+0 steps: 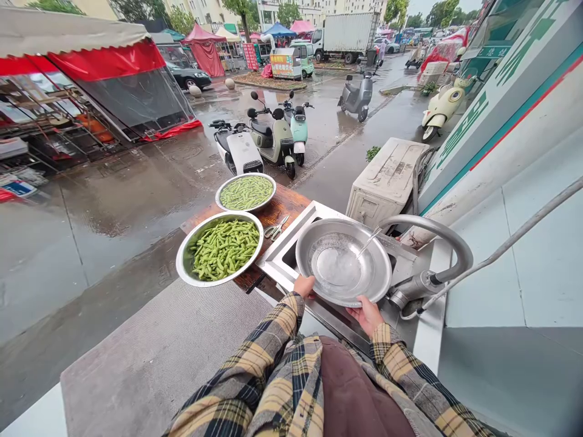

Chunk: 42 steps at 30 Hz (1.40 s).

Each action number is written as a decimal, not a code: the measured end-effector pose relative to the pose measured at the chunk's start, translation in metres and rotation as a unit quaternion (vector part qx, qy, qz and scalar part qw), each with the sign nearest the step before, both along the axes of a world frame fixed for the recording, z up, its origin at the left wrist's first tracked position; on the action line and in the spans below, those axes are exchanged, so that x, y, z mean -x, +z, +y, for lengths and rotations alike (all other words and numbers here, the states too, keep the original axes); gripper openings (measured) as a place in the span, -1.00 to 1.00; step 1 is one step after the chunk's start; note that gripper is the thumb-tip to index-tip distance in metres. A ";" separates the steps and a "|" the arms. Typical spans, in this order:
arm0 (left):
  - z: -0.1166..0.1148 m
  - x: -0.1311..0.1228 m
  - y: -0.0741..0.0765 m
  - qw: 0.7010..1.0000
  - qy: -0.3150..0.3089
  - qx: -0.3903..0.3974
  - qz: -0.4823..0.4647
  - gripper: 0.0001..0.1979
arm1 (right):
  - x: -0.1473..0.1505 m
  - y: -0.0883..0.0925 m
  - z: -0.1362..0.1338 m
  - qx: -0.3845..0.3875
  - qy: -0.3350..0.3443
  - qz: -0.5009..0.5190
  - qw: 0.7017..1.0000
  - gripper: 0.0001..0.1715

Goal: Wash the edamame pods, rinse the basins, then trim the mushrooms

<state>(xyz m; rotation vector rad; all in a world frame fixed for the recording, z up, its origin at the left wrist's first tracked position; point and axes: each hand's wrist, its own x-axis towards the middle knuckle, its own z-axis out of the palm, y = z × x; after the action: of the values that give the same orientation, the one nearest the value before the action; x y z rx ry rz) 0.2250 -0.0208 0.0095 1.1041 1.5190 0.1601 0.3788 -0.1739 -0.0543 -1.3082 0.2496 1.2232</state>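
Note:
A wide metal basin (pixel 314 237) rests over the sink (pixel 285 270), with water running into it from the curved faucet (pixel 449 237). On the basin's near left rim my left hand (pixel 304 286) is closed, its fingers partly hidden beneath. My right hand (pixel 367 315) grips the near right rim, thumb on top. Left of the sink, a metal bowl (pixel 184 261) holds green pods (pixel 225 249), which look like edamame. Behind it, a second bowl (pixel 274 188) contains more pods in water. Scissors (pixel 277 228) lie on the wooden board between the bowls and the sink.
The wooden tabletop (pixel 291 203) carries the bowls. A grey textured mat (pixel 159 346) spreads at lower left. A pale hose (pixel 514 233) runs along the wall beside the faucet. Beyond the sink stands a dirty white box-shaped unit (pixel 387 170). Parked scooters (pixel 273 133) stand on wet pavement.

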 end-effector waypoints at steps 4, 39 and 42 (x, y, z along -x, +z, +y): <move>-0.001 0.000 0.003 1.000 0.002 -0.002 0.000 -0.56 | 0.000 0.002 0.000 0.000 -0.003 0.000 1.000 -0.82; -0.001 0.002 0.003 0.999 0.014 0.005 -0.035 -0.49 | 0.003 0.016 0.001 0.006 0.000 -0.008 1.000 -0.78; -0.001 0.002 0.002 0.999 0.017 0.005 -0.041 -0.48 | 0.003 0.018 0.002 0.009 0.001 -0.008 1.000 -0.82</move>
<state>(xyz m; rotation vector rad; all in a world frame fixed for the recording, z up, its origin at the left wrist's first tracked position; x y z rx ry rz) 0.2233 -0.0220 0.0111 1.0526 1.4648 0.2179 0.3754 -0.1722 -0.0368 -1.3342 0.2483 1.2137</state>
